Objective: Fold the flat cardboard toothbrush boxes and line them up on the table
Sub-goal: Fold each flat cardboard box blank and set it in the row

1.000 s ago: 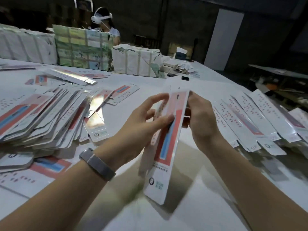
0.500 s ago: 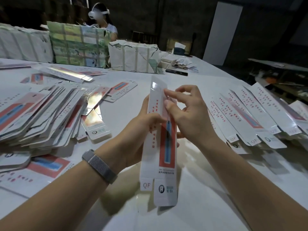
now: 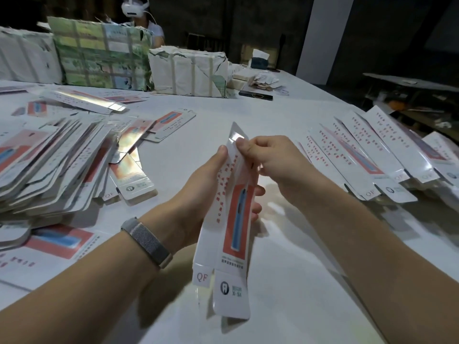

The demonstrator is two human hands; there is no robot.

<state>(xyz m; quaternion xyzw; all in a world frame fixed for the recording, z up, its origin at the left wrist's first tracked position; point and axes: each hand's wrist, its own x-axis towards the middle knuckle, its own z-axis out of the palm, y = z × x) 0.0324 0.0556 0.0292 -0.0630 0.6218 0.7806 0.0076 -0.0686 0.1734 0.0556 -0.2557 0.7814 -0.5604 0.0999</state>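
Above the near edge of the table [image 3: 285,120], the left hand [image 3: 198,194] wraps its fingers round the middle of the box [image 3: 236,219], thumb up along its left side. The right hand [image 3: 273,160] pinches the box's top flap, fingers curled together. The bottom flaps read "QF" and "X-S1" (upside down). Flat boxes [image 3: 49,157] pile at the left edge, folded boxes [image 3: 372,150] along the right.

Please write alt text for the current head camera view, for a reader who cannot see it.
Two bare hands hold a long toothbrush box upright over a white table: the left hand grips its middle, the right hand pinches its top. A pile of flat boxes lies left; a row of folded boxes lies right.
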